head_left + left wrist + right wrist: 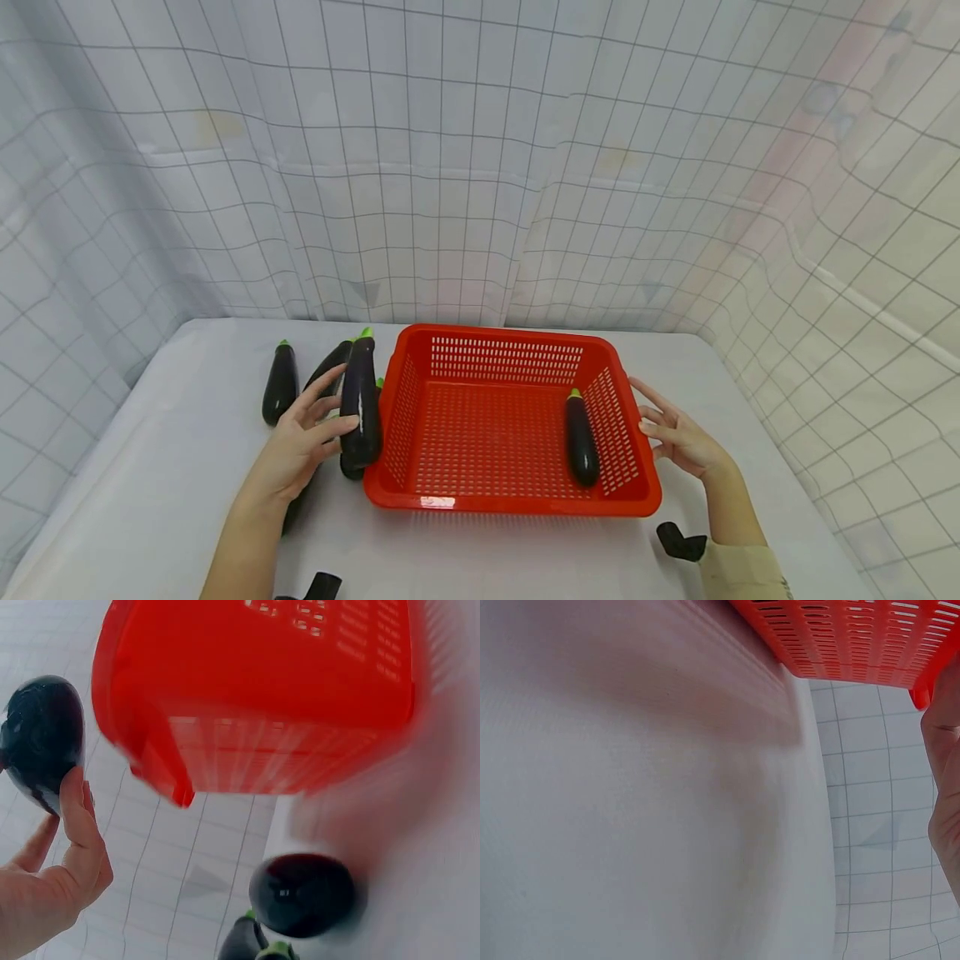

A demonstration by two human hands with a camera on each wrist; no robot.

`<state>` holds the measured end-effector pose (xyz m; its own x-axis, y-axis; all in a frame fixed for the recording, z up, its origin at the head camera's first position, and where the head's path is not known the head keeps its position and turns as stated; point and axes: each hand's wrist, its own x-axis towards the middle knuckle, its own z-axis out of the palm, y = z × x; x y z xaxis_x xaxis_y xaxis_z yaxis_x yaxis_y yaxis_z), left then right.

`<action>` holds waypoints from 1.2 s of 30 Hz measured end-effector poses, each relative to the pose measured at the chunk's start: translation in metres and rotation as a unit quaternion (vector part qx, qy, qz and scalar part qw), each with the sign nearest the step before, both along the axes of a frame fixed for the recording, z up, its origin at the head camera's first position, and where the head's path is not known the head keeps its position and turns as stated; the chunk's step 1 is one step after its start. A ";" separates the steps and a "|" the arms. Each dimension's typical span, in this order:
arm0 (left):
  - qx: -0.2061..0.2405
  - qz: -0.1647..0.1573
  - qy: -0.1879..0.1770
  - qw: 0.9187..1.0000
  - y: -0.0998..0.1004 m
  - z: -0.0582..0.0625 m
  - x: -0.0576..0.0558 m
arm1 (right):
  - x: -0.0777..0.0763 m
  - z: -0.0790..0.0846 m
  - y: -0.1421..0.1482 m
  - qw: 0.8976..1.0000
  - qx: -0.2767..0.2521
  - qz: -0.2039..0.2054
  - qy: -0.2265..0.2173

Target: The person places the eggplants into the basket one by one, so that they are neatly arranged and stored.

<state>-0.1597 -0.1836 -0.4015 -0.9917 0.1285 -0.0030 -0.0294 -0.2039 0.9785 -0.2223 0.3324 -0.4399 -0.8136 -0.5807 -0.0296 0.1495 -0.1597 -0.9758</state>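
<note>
My left hand [294, 446] grips a large dark eggplant [362, 404] between thumb and fingers, held up beside the left rim of a red plastic basket [480, 503]. The left wrist view shows the same eggplant [43, 739] raised at basket height, with the fingers of the left hand [64, 874] on its side. Inside the basket, one eggplant [581, 440] lies along the right wall. My right hand [686, 442] has its fingers extended, fingertips right at the basket's right rim. In the right wrist view only part of that hand [946, 780] shows, next to the basket [847, 645].
On the white table [180, 467], another eggplant [281, 385] lies at the far left. More eggplants, one of them long [330, 363], lie partly hidden behind the left hand and the held eggplant. A grid-patterned white curtain [465, 167] encloses the back and sides.
</note>
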 end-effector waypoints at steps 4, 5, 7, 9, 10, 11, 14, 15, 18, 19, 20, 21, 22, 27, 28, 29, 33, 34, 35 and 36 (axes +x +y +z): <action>-0.004 -0.007 -0.005 1.000 0.014 0.004 -0.004 | 0.000 -0.001 0.001 1.000 -0.003 0.001 0.000; -0.005 -0.010 -0.005 1.000 0.017 0.004 -0.005 | 0.000 0.000 0.001 1.000 -0.003 0.001 -0.001; -0.008 -0.018 -0.007 1.000 0.024 0.005 -0.006 | 0.000 0.000 0.001 1.000 -0.003 0.001 -0.001; -0.003 -0.026 -0.010 1.000 0.032 0.007 -0.009 | 0.000 0.000 0.001 1.000 -0.001 -0.001 -0.001; -0.002 -0.030 -0.011 0.999 0.037 0.007 -0.010 | 0.000 0.000 0.001 1.000 -0.001 -0.001 -0.001; 0.000 -0.033 -0.012 0.999 0.041 0.007 -0.011 | 0.000 0.000 0.000 1.000 0.000 -0.002 -0.001; 0.003 -0.035 -0.022 0.999 0.055 0.008 -0.016 | 0.000 -0.001 0.001 1.000 0.001 -0.003 -0.001; 0.004 -0.035 -0.026 0.999 0.060 0.008 -0.018 | 0.000 -0.001 0.001 1.000 0.001 -0.002 -0.001; 0.005 -0.034 -0.039 0.999 0.073 0.007 -0.022 | -0.001 -0.002 0.001 1.000 0.002 0.001 -0.001; 0.005 -0.034 -0.042 0.999 0.077 0.006 -0.024 | -0.001 -0.002 0.002 1.000 0.002 0.001 0.000; 0.005 -0.035 -0.045 0.998 0.082 0.006 -0.025 | -0.001 -0.002 0.002 1.000 0.002 0.001 -0.001; 0.006 -0.036 -0.049 0.998 0.086 0.005 -0.026 | -0.001 -0.002 0.002 1.000 0.003 0.000 -0.001; 0.005 -0.036 -0.051 0.998 0.090 0.004 -0.027 | -0.001 -0.002 0.002 1.000 0.004 0.000 -0.001; 0.010 -0.030 -0.069 0.997 0.110 0.001 -0.032 | -0.001 -0.002 0.001 1.000 0.007 -0.005 -0.001; 0.009 -0.030 -0.069 0.997 0.113 0.000 -0.032 | -0.001 -0.002 0.001 1.000 0.007 -0.005 -0.001; 0.010 -0.030 -0.071 0.997 0.117 0.000 -0.033 | -0.001 -0.002 0.001 1.000 0.006 -0.005 -0.002; 0.009 -0.037 -0.068 0.997 0.130 0.001 -0.034 | -0.001 -0.001 0.001 1.000 0.003 -0.004 -0.003; 0.010 -0.041 -0.067 0.997 0.133 0.001 -0.034 | -0.001 -0.001 0.001 1.000 0.003 -0.003 -0.002; 0.014 -0.044 -0.069 0.997 0.136 0.002 -0.034 | -0.001 -0.002 0.001 1.000 0.003 -0.001 -0.002; 0.016 -0.046 -0.070 0.996 0.139 0.003 -0.034 | -0.001 -0.002 0.001 1.000 0.004 0.000 -0.001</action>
<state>-0.1938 -0.0450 -0.3989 -0.9656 0.2220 -0.1352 -0.1855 -0.2242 0.9567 -0.2231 0.3338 -0.4416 -0.8129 -0.5812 -0.0358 0.1518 -0.1520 -0.9767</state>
